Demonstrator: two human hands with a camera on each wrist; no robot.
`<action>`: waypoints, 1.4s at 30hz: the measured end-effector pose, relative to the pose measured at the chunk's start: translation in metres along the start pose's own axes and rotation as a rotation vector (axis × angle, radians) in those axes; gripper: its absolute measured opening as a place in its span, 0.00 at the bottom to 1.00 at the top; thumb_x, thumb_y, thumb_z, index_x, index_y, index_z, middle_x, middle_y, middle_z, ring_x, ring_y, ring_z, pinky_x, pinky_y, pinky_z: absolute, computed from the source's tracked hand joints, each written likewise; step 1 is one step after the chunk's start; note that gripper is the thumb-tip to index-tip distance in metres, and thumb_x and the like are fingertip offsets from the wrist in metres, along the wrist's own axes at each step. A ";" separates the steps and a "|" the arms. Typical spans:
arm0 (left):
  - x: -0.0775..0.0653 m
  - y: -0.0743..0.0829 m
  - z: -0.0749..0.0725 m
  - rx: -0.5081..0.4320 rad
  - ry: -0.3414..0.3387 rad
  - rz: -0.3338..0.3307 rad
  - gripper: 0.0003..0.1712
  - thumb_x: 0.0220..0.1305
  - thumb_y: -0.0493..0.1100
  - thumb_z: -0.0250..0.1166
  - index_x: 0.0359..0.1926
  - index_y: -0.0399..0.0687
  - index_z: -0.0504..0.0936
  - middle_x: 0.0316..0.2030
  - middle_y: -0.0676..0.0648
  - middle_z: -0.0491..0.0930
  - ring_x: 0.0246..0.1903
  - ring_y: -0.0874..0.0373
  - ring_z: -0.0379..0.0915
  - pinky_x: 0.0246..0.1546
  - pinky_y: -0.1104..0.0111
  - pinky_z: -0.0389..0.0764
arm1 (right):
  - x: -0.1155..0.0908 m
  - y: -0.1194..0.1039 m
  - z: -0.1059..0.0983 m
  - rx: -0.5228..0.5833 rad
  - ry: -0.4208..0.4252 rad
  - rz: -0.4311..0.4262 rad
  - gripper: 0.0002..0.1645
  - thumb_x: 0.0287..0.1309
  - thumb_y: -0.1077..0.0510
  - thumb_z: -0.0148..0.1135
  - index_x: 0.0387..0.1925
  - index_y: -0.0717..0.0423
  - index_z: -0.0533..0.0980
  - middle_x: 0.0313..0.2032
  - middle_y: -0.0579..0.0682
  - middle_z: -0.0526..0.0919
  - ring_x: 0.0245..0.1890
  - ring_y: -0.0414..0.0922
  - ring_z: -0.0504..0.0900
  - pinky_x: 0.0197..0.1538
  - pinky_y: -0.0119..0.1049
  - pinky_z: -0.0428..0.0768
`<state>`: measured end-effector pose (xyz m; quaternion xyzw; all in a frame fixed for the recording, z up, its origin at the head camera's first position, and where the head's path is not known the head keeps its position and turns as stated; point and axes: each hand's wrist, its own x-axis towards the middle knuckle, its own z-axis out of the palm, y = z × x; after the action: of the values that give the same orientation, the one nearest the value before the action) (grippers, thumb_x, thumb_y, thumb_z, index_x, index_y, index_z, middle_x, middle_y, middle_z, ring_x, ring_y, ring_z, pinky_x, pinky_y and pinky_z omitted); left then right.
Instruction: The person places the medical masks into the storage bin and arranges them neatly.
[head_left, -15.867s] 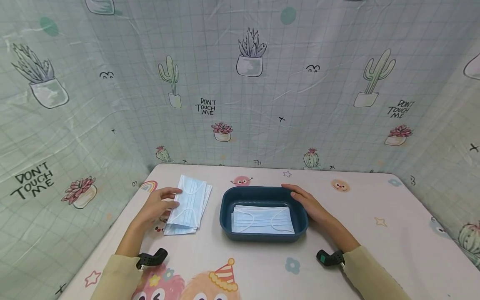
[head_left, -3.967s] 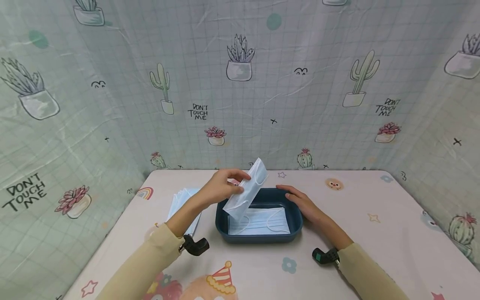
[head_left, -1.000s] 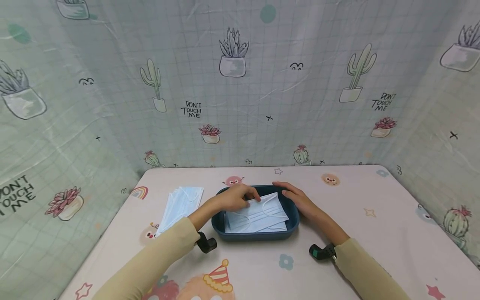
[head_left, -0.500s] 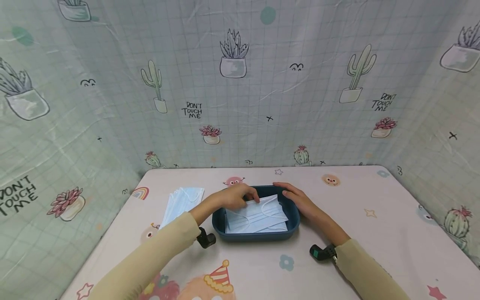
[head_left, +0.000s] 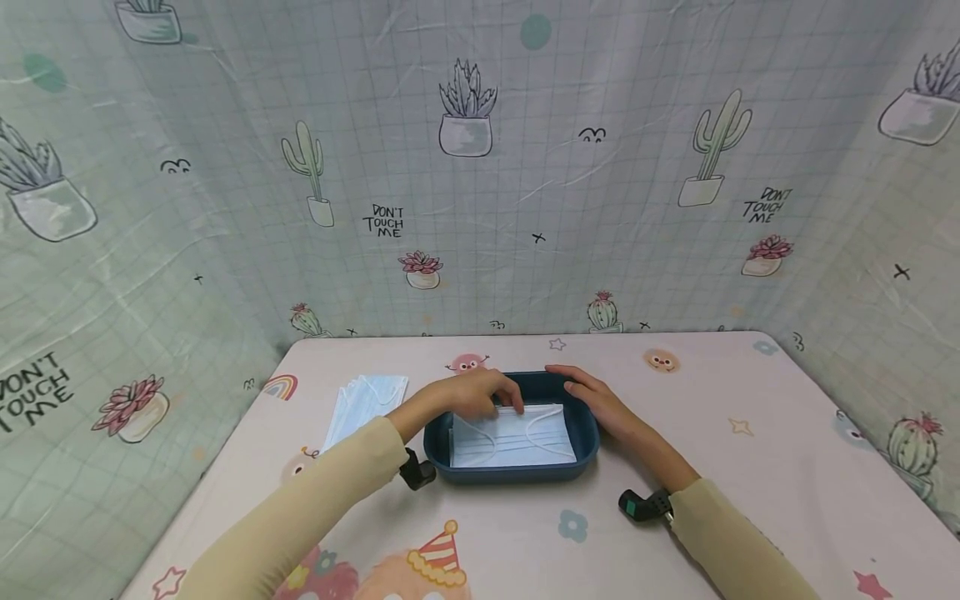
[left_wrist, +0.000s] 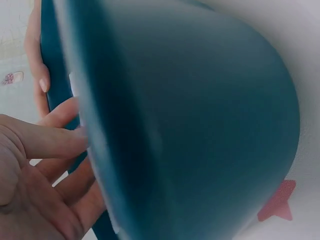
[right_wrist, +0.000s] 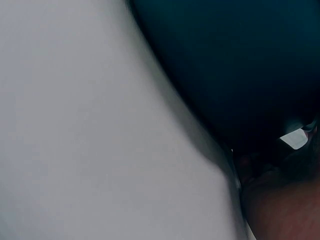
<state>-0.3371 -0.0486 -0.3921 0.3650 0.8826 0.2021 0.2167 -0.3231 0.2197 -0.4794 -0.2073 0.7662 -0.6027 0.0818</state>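
In the head view, a dark blue plastic box (head_left: 506, 475) stands on the table with a face mask (head_left: 513, 437) lying flat on top of others inside it. My left hand (head_left: 476, 393) reaches over the box's left side. Its fingertips rest at the mask's far edge, and the left wrist view shows the thumb (left_wrist: 55, 142) and fingers spread behind the rim. My right hand (head_left: 600, 404) rests on the box's far right corner, its fingers lying along the rim. The right wrist view shows mostly the box's dark side (right_wrist: 235, 65).
Left of the box lies a fanned stack of several masks (head_left: 367, 404), partly hidden by the left sleeve. A patterned cloth (head_left: 480, 233) stands behind and at both sides of the table (head_left: 675, 542). Each wrist wears a small black camera (head_left: 417, 471).
Since four seconds ago, my left hand has lowered a mask into the box. In the last half second the mask's raised right side has come down flat. The right hand stays put.
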 end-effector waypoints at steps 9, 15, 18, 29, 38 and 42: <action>-0.001 0.001 0.001 0.001 0.011 -0.022 0.22 0.61 0.24 0.64 0.52 0.48 0.87 0.51 0.44 0.86 0.50 0.53 0.80 0.54 0.61 0.81 | 0.000 -0.001 0.001 0.002 -0.003 0.004 0.28 0.80 0.56 0.42 0.76 0.53 0.65 0.78 0.58 0.62 0.81 0.61 0.53 0.80 0.64 0.48; -0.004 -0.002 -0.004 -0.027 0.014 0.009 0.19 0.62 0.26 0.65 0.53 0.41 0.86 0.52 0.41 0.86 0.53 0.50 0.82 0.54 0.59 0.84 | 0.000 -0.002 0.000 0.009 -0.003 0.003 0.28 0.80 0.56 0.42 0.76 0.53 0.65 0.78 0.58 0.62 0.81 0.61 0.52 0.80 0.65 0.47; -0.006 -0.003 -0.007 -0.023 0.048 0.037 0.19 0.62 0.26 0.64 0.54 0.38 0.85 0.52 0.39 0.86 0.53 0.49 0.83 0.54 0.59 0.85 | 0.000 -0.001 0.000 0.009 -0.005 0.002 0.28 0.81 0.56 0.41 0.76 0.53 0.65 0.78 0.58 0.62 0.81 0.61 0.52 0.80 0.64 0.47; -0.023 0.000 -0.006 -0.109 0.209 0.123 0.17 0.67 0.28 0.64 0.55 0.41 0.85 0.49 0.40 0.87 0.48 0.53 0.85 0.52 0.67 0.85 | -0.001 -0.002 -0.001 -0.002 -0.005 0.003 0.28 0.80 0.56 0.42 0.76 0.54 0.65 0.78 0.58 0.63 0.81 0.61 0.52 0.80 0.65 0.47; -0.041 0.005 0.000 -0.293 0.344 0.131 0.13 0.70 0.35 0.64 0.53 0.46 0.86 0.47 0.44 0.87 0.42 0.57 0.85 0.44 0.70 0.86 | 0.000 -0.002 -0.002 -0.011 0.001 0.023 0.28 0.81 0.55 0.41 0.76 0.52 0.65 0.78 0.57 0.62 0.81 0.61 0.53 0.80 0.66 0.47; -0.050 0.005 0.003 -0.360 0.375 0.125 0.13 0.72 0.37 0.64 0.55 0.44 0.85 0.50 0.44 0.85 0.43 0.55 0.85 0.45 0.65 0.88 | -0.001 -0.002 -0.002 -0.008 -0.001 0.038 0.28 0.81 0.55 0.41 0.76 0.52 0.64 0.79 0.57 0.62 0.81 0.61 0.53 0.80 0.65 0.48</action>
<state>-0.3005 -0.0810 -0.3805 0.3304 0.8330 0.4329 0.0978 -0.3225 0.2213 -0.4772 -0.1936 0.7723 -0.5979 0.0927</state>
